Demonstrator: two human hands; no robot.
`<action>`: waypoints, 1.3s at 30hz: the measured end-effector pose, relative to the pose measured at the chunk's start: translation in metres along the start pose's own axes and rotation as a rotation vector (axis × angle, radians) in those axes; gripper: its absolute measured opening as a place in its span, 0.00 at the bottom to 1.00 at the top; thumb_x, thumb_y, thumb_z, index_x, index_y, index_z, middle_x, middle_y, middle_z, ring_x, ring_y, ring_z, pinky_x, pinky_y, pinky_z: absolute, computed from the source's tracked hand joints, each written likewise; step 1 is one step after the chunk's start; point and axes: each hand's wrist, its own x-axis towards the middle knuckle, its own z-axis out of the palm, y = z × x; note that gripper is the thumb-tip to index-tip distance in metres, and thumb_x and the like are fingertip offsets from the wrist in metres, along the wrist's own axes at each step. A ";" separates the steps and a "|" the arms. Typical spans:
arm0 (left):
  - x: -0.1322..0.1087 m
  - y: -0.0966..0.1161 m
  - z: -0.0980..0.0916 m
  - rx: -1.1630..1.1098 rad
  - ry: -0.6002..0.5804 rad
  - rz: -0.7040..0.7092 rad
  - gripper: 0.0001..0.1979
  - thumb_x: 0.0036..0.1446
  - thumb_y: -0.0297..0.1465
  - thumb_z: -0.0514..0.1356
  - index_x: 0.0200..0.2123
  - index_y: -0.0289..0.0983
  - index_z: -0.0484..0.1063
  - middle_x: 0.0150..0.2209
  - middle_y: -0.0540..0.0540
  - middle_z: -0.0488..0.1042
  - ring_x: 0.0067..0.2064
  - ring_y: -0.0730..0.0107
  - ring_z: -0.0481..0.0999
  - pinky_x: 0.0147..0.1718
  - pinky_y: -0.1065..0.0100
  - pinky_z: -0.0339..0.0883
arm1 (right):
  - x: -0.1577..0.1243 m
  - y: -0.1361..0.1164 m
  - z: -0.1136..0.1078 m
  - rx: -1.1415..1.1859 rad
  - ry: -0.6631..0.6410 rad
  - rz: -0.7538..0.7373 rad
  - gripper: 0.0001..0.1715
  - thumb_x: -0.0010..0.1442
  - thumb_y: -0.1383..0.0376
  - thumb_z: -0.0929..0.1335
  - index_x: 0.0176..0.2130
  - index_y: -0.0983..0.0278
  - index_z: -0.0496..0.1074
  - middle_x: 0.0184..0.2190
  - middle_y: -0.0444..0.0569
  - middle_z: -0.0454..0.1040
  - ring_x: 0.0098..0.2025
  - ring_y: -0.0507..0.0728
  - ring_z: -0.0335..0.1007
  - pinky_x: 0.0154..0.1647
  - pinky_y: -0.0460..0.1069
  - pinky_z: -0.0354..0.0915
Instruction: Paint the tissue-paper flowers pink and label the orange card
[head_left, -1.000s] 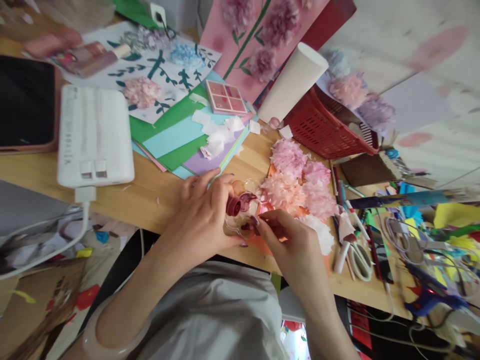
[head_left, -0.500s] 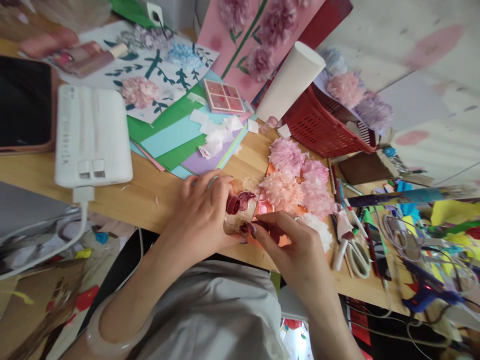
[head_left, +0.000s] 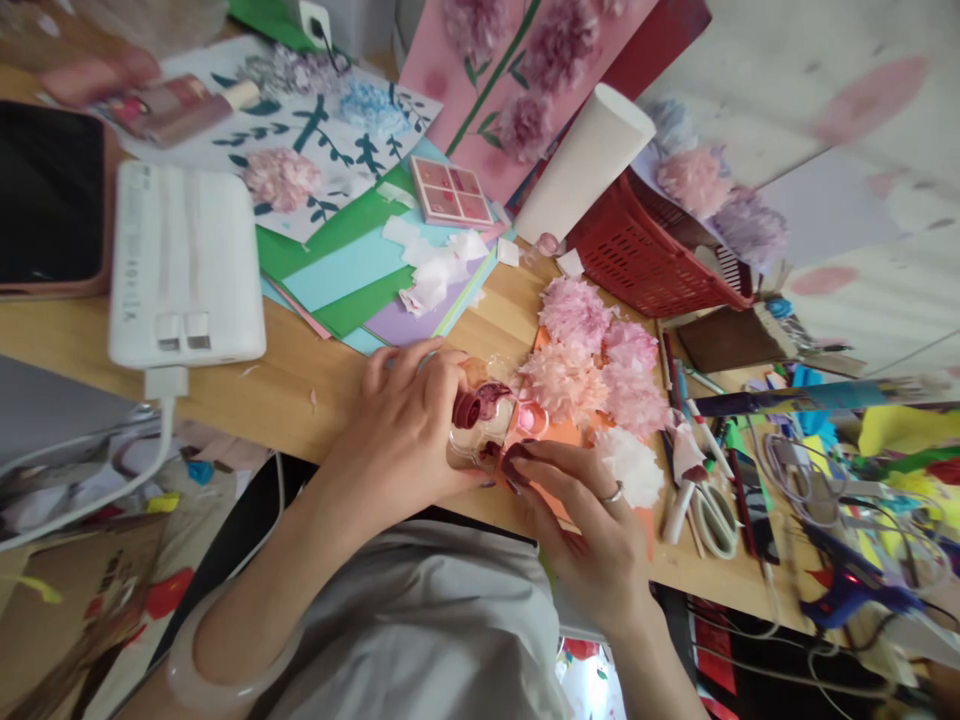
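My left hand (head_left: 397,420) is closed around the near side of a clear plastic tray (head_left: 469,442) with rounded wells. A dark red bottle neck or cap (head_left: 466,409) pokes out beside its thumb and fingers, and dark red colour is smeared in the wells. At the tray's right edge, my right hand (head_left: 581,510) pinches a small dark red piece (head_left: 516,463); its exact kind is unclear. Pink and peach paper flowers (head_left: 566,380) lie just beyond the right hand on orange paper (head_left: 574,435), with a white paper flower (head_left: 631,465) beside them.
A white power bank (head_left: 187,265) and a phone (head_left: 49,200) are on the left. Coloured paper (head_left: 330,275) and a makeup palette (head_left: 452,190) lie ahead. A red basket (head_left: 645,245), scissors (head_left: 716,518) and a blue glue gun (head_left: 851,580) stand or lie to the right.
My right hand has turned and drawn slightly right and down from the tray, showing the dark red piece and more of the orange paper. The left hand has stayed in place.
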 end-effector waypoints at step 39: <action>-0.003 -0.009 0.000 -0.091 0.021 -0.010 0.42 0.40 0.44 0.76 0.53 0.40 0.56 0.56 0.36 0.70 0.62 0.47 0.65 0.59 0.48 0.57 | 0.010 0.001 -0.013 0.590 0.087 0.322 0.18 0.63 0.70 0.71 0.52 0.56 0.72 0.42 0.48 0.76 0.43 0.55 0.76 0.44 0.49 0.76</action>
